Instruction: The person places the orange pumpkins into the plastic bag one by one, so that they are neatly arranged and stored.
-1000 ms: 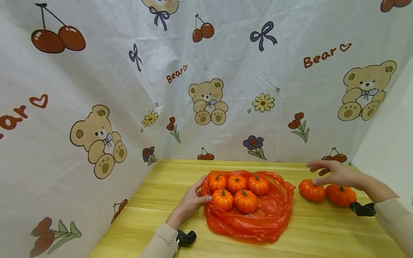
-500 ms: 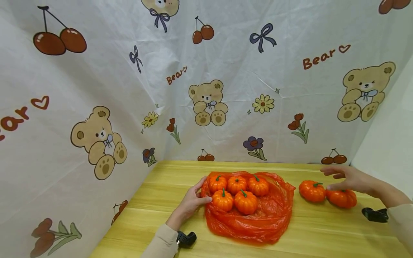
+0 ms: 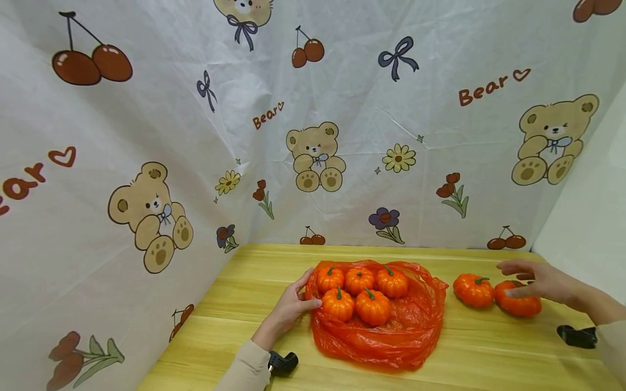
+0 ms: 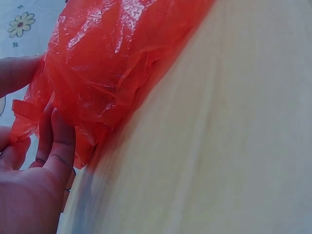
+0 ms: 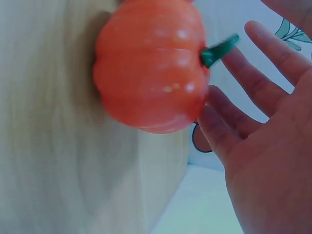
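A crinkled red plastic bag (image 3: 376, 346) lies spread on the table with several small orange pumpkins (image 3: 373, 308) inside, green stems up. My left hand (image 3: 289, 308) holds the bag's left edge, thumb on the inner side and fingers outside; the left wrist view shows the fingers (image 4: 62, 139) against the folded film. Two loose pumpkins sit side by side right of the bag. Over the rightmost pumpkin (image 3: 525, 308) is my right hand (image 3: 550, 279), fingers loosely spread. In the right wrist view the open fingers lie close to that pumpkin's stem side (image 5: 151, 73).
The other loose pumpkin (image 3: 471, 291) stands between the bag and the right hand. Behind the wooden table (image 3: 220, 326) hangs a white sheet (image 3: 352, 87) printed with bears and cherries. A white wall (image 3: 587, 228) borders the right side.
My right hand has moved right, from above the nearer loose pumpkin to above the rightmost one, leaving the nearer one on the table. The left hand stays at the bag's edge.
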{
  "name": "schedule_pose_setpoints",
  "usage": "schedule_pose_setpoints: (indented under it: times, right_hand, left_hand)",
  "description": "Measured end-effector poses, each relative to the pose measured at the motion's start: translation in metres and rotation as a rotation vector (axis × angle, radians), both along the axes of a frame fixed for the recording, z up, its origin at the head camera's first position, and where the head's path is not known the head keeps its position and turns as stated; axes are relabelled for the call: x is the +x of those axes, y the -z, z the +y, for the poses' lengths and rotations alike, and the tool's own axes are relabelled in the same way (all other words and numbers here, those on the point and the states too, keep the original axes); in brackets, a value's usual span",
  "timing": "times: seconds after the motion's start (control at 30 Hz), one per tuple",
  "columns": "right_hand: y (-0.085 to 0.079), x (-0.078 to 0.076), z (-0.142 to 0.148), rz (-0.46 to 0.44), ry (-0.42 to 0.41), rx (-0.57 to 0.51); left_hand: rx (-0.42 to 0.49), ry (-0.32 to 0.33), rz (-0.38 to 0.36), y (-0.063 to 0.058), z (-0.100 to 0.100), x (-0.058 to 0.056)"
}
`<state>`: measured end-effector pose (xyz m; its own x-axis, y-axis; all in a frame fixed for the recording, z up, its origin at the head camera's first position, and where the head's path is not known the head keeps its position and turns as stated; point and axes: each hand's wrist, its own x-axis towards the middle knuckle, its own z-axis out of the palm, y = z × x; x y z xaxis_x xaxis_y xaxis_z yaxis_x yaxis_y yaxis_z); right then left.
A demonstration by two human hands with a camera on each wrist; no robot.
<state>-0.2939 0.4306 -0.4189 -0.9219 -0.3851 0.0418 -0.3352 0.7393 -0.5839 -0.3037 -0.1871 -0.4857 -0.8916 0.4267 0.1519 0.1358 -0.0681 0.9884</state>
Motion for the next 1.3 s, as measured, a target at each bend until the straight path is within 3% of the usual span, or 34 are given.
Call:
schedule_pose_setpoints:
  times: [0.57, 0.97, 1.3]
  right_hand:
    - [0.032, 0.005, 0.011, -0.009, 0.069, 0.012]
    - [0.04, 0.004, 0.006, -0.01, 0.079, 0.05]
    - [0.033, 0.008, 0.002, 0.005, 0.113, 0.069]
  left_hand:
    - [-0.01, -0.003, 0.003, 0.0, 0.0, -0.001]
    - [-0.003, 0.007, -0.003, 0.003, -0.001, -0.002]
    - [0.001, 0.004, -0.006, 0.003, 0.0, -0.001]
